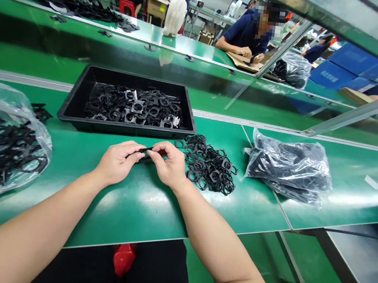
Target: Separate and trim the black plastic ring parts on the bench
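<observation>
Between my two hands is a small flat black plastic part, mostly covered by the fingers. My left hand pinches its left end, and my right hand pinches the other end. Just beyond the hands stands a black tray holding many black frame-like parts with round openings, some with pale metallic pieces. Right beside my right hand lies a loose pile of black ring-shaped parts on the green table.
At the left is an open clear plastic bag of black parts. To the right lies a closed clear bag with dark contents. Behind the tray runs a conveyor belt with a metal post. Co-workers sit across it.
</observation>
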